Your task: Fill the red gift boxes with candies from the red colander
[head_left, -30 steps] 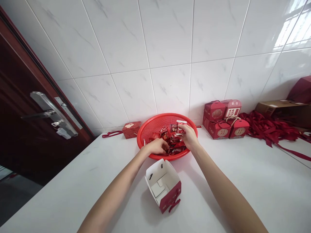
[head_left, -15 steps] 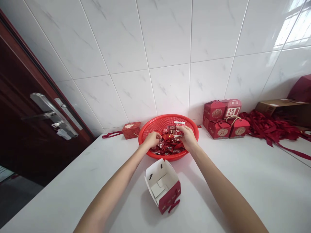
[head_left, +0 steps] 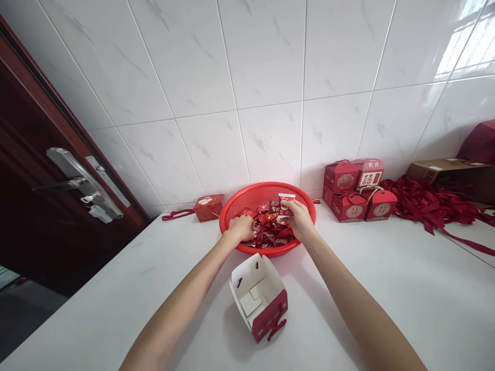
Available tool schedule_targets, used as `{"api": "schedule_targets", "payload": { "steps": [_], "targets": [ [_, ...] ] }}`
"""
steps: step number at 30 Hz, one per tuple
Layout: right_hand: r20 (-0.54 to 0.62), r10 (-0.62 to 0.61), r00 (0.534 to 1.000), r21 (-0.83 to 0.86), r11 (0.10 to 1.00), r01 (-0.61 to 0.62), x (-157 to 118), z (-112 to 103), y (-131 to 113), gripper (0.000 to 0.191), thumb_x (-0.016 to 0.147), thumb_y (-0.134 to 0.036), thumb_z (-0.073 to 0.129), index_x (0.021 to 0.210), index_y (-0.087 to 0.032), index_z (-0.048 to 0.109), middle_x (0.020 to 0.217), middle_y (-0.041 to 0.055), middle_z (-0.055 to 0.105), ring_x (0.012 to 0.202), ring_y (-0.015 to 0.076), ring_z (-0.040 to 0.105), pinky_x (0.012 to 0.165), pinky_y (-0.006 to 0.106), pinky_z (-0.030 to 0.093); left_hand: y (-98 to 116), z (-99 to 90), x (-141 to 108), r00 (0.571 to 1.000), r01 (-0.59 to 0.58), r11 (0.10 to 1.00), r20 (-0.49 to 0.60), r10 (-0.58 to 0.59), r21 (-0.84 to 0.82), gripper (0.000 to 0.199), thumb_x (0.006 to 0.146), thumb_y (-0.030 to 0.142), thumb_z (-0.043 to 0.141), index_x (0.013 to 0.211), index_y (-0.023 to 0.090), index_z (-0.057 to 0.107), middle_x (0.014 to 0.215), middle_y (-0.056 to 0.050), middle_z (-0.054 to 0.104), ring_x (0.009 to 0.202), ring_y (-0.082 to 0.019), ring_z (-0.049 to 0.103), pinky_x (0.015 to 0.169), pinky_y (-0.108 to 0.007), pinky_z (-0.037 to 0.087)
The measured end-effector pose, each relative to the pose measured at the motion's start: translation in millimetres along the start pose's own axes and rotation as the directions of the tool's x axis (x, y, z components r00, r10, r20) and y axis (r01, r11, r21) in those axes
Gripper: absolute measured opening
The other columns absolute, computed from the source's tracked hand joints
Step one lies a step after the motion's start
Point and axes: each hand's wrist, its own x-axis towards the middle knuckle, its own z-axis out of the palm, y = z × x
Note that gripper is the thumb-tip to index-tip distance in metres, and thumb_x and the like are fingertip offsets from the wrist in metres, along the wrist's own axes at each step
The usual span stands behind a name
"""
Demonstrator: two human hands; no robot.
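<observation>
While the right grip pinches a packet, long axis upright, the left grip curls, hold unclear.

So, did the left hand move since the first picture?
Yes. The left hand has moved left in the basket, closer to the small red box on the basket's left.

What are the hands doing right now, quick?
Left hand: in the basket, grip can't be told.
Right hand: closed on a red packet.
</observation>
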Motion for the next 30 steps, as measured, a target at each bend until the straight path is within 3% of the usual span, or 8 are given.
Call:
{"api": "schedule_targets", "payload": {
  "steps": [4, 11, 19, 26, 30],
  "targets": [
    [-0.005, -0.009, 1.000, -0.003, 1.000, 0.009, -1.0, 0.9, -0.8, 0.023, 0.055, -0.035, 0.080, 0.068, -0.021, 0.067, 0.070, -0.0008, 0.066, 0.064, 0.0156, 0.061, 0.048, 0.025, 0.045, -1.6, -3.2, -0.4, 1.000, -0.022, 0.994, -0.012, 0.021, -0.106, 0.023, 0.051, 0.002, 0.071, 0.058, 0.023, 0.070, 0.065, -0.003, 0.071, 0.072, -0.024, 0.070, 0.064, -0.027, 0.049],
    [-0.019, -0.017, 1.000, 0.002, 1.000, 0.017, -0.6, 0.6, -1.9, 0.026, 0.053, -0.035, 0.084, 0.067, -0.021, 0.066, 0.070, -0.0006, 0.067, 0.066, 0.0157, 0.062, 0.052, 0.025, 0.048, -1.0, -6.6, 0.1, 0.994, -0.064, 0.928, -0.104, 0.027, -0.368, 0.032, 0.073, 0.007, 0.061, 0.099, 0.017, 0.077, 0.072, -0.003, 0.075, 0.058, -0.017, 0.065, 0.058, -0.026, 0.049],
    [-0.031, -0.007, 1.000, -0.001, 1.000, 0.006, 0.0, 0.9, -1.6, 0.026, 0.053, -0.034, 0.083, 0.067, -0.021, 0.066, 0.068, -0.0025, 0.065, 0.062, 0.0134, 0.060, 0.050, 0.024, 0.045, -2.9, -5.7, 0.1, 0.970, -0.204, 0.792, -0.231, 0.081, -0.575, 0.033, 0.077, 0.010, 0.058, 0.106, 0.018, 0.072, 0.090, -0.005, 0.076, 0.079, -0.018, 0.070, 0.070, -0.028, 0.056],
    [-0.017, 0.001, 1.000, -0.028, 1.000, -0.002, -0.8, 1.5, -1.3, 0.027, 0.054, -0.036, 0.083, 0.069, -0.020, 0.067, 0.069, -0.0023, 0.066, 0.059, 0.0131, 0.060, 0.050, 0.025, 0.045, -4.5, -4.7, -1.4, 0.948, -0.285, 0.706, -0.299, 0.108, -0.648, 0.032, 0.077, 0.014, 0.065, 0.109, 0.016, 0.069, 0.105, -0.008, 0.074, 0.097, -0.021, 0.070, 0.091, -0.034, 0.056],
    [-0.012, 0.005, 1.000, -0.044, 0.999, -0.006, -2.6, 3.5, -3.0, 0.028, 0.053, -0.036, 0.084, 0.068, -0.020, 0.066, 0.067, -0.0022, 0.065, 0.059, 0.0134, 0.059, 0.051, 0.025, 0.045, -2.6, -5.5, -3.2, 0.944, -0.309, 0.670, -0.302, 0.132, -0.675, 0.029, 0.079, 0.018, 0.066, 0.107, 0.016, 0.069, 0.112, -0.010, 0.074, 0.102, -0.022, 0.070, 0.092, -0.036, 0.056]
  ]
}}
